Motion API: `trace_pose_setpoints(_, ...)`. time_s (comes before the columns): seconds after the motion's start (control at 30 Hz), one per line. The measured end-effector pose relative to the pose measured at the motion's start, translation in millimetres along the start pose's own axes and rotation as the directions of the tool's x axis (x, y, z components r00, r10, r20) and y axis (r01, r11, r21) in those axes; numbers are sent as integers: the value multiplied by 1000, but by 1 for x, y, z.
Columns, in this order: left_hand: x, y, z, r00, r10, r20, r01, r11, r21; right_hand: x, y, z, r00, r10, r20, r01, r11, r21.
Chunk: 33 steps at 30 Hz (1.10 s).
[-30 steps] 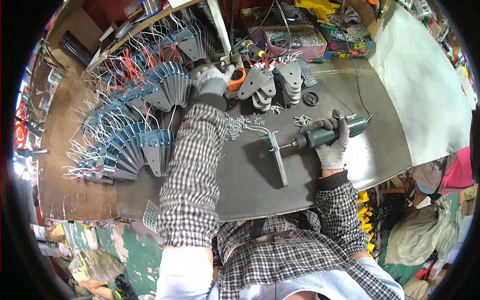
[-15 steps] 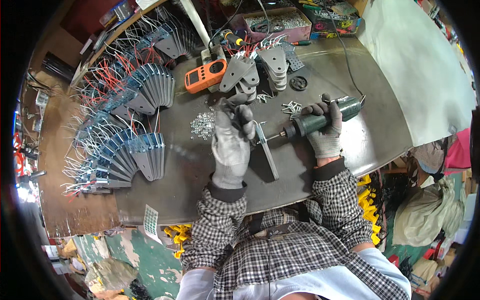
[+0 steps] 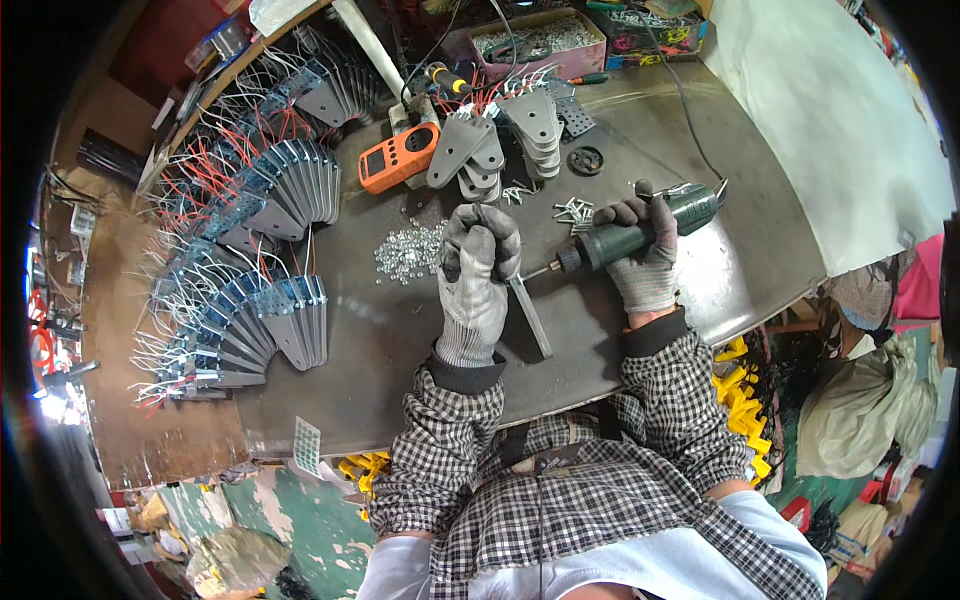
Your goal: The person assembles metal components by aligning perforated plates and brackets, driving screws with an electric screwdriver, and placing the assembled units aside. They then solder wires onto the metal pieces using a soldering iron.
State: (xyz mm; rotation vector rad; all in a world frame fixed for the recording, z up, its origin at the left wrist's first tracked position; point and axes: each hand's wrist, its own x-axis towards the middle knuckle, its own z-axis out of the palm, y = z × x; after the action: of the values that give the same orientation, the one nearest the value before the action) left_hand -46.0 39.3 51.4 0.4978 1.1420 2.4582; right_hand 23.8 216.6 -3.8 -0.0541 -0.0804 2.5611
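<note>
My right hand [image 3: 645, 255], in a grey glove, is wrapped round a dark green electric screwdriver [image 3: 655, 228]. The tool lies level, and its thin bit points left at a grey metal plate [image 3: 530, 320] standing on edge. My left hand [image 3: 476, 285], also gloved, is closed at the upper end of that plate, with curled fingers that hide its top. Just left of this hand lies a loose pile of small shiny nuts [image 3: 410, 252]. Short screws [image 3: 574, 214] are scattered beyond the screwdriver's nose.
Wired plate assemblies [image 3: 290, 300] stand in curved rows at the left. Farther back are an orange meter [image 3: 398, 158], stacked grey plates [image 3: 535, 125], a black ring [image 3: 585, 160] and a pink box of hardware [image 3: 590, 58]. The screwdriver's cable [image 3: 690, 120] runs to the back.
My left hand has moved slightly right and closed in at the plate's upper end, its fingers curling more. The screwdriver has shifted slightly left, its bit still at the plate.
</note>
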Motion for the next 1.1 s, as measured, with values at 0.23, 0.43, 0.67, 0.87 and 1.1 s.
trace_pose_setpoints(0.23, 4, 3, -4, 995, 37, 90, -30, 996, -82, -2, 1, 0, 1000, 7, 12, -7, 1000, 4)
trace_pose_setpoints(0.43, 2, 19, 12, 994, 104, 10, -104, 992, -70, -2, -1, -1, 999, 28, 19, -28, 999, 39)
trace_pose_setpoints(0.67, 4, 18, 8, 994, 106, -5, -106, 990, -91, -2, 0, 0, 999, 38, 14, -39, 998, 46)
trace_pose_setpoints(0.87, 0, 13, 11, 994, 105, 23, -104, 994, -36, -1, 0, -1, 999, 39, 30, -40, 998, 53)
trace_pose_setpoints(1.1, 8, 7, 12, 991, 90, 102, -90, 996, -3, -1, 0, -2, 999, 46, 29, -48, 997, 64)
